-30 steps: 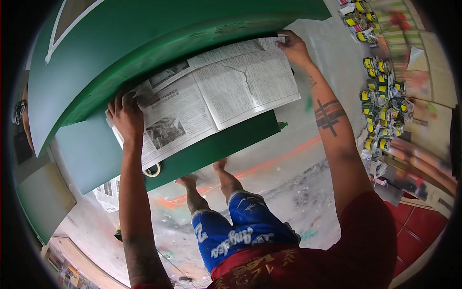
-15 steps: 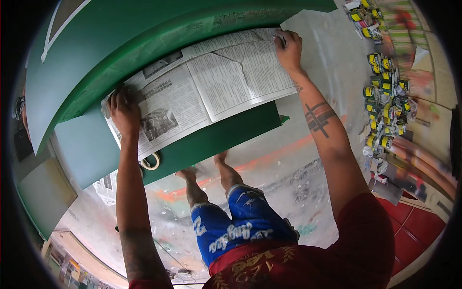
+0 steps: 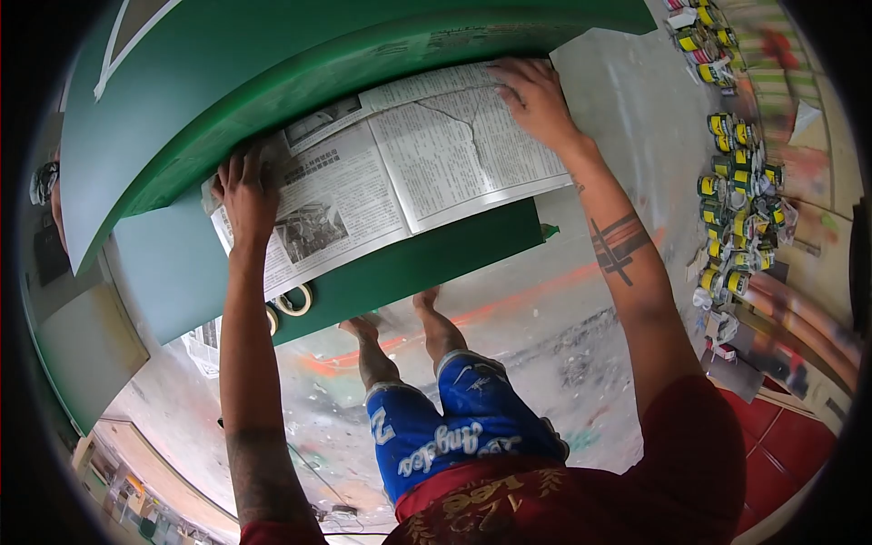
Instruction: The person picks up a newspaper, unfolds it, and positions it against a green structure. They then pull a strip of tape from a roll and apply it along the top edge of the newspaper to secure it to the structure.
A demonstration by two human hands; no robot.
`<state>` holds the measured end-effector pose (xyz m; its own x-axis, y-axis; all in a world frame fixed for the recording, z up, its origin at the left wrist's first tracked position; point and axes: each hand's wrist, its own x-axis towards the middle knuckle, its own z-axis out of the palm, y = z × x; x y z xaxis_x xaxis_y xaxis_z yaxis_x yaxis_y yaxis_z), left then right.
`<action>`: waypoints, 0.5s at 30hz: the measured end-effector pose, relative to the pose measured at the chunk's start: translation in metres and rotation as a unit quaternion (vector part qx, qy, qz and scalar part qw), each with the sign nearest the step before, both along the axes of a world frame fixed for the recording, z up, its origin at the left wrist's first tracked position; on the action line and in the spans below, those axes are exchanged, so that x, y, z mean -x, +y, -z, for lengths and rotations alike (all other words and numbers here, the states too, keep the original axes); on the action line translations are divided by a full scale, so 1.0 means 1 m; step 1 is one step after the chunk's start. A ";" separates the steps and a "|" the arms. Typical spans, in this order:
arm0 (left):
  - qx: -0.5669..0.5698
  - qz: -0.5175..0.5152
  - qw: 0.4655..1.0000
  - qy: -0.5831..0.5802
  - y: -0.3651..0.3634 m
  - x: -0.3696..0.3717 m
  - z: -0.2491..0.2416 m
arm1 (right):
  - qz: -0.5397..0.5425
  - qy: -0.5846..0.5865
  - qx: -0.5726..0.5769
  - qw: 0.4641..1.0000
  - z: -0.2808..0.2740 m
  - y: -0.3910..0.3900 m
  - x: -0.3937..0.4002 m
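Note:
A creased newspaper sheet (image 3: 331,186) lies over a green panel (image 3: 427,259), its far edge against the curved green board (image 3: 300,86). On the sheet's left end rests my left hand (image 3: 247,193), fingers bent forward and a little apart, pressing the paper. My right hand (image 3: 538,102) lies across the far right corner with its fingers spread over the paper. A wrinkle runs down the right half of the sheet. Near my left forearm, a roll of masking tape (image 3: 306,300) sits on the panel, with part of another roll beside it.
Several yellow-labelled cans (image 3: 740,182) stand along the right side of the paint-stained floor (image 3: 590,318). A pale board (image 3: 173,272) lies left of the newspaper. Red tiles (image 3: 786,450) show at lower right. More newspaper (image 3: 204,350) lies below the pale board.
My right hand has shifted left along the far edge, and its fingers have gone from curled at the corner to spread flat. My left hand stays at the left end.

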<state>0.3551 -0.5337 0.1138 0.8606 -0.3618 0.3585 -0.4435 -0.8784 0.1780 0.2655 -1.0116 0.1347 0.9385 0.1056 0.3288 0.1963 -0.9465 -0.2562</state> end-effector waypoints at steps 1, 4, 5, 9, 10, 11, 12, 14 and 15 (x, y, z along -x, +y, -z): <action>-0.019 0.009 0.999 0.035 -0.002 -0.001 -0.004 | 0.000 -0.001 0.000 1.000 -0.002 0.006 -0.004; -0.024 0.007 0.998 0.054 -0.003 -0.003 -0.007 | 0.000 0.021 0.016 1.000 -0.003 0.012 -0.012; -0.025 0.006 0.998 0.053 -0.002 -0.004 -0.009 | 0.004 0.037 0.024 0.999 -0.003 0.012 -0.014; -0.059 0.027 0.996 0.056 0.000 -0.005 -0.011 | -0.004 0.030 0.051 0.998 0.004 0.011 -0.021; -0.059 0.036 0.996 0.055 -0.001 -0.006 -0.011 | -0.006 0.031 0.050 0.998 0.005 0.008 -0.024; -0.060 0.035 0.996 0.056 -0.002 -0.007 -0.010 | -0.003 0.064 0.008 0.998 0.005 0.005 -0.027; -0.057 0.033 0.995 0.070 -0.003 -0.008 -0.010 | -0.001 0.096 -0.034 0.995 0.005 0.004 -0.029; -0.054 0.030 0.994 0.085 -0.004 -0.008 -0.011 | 0.016 0.115 -0.020 0.993 0.003 0.004 -0.031; -0.070 0.025 0.993 0.090 -0.004 -0.009 -0.013 | 0.034 0.134 -0.006 0.990 0.001 0.005 -0.032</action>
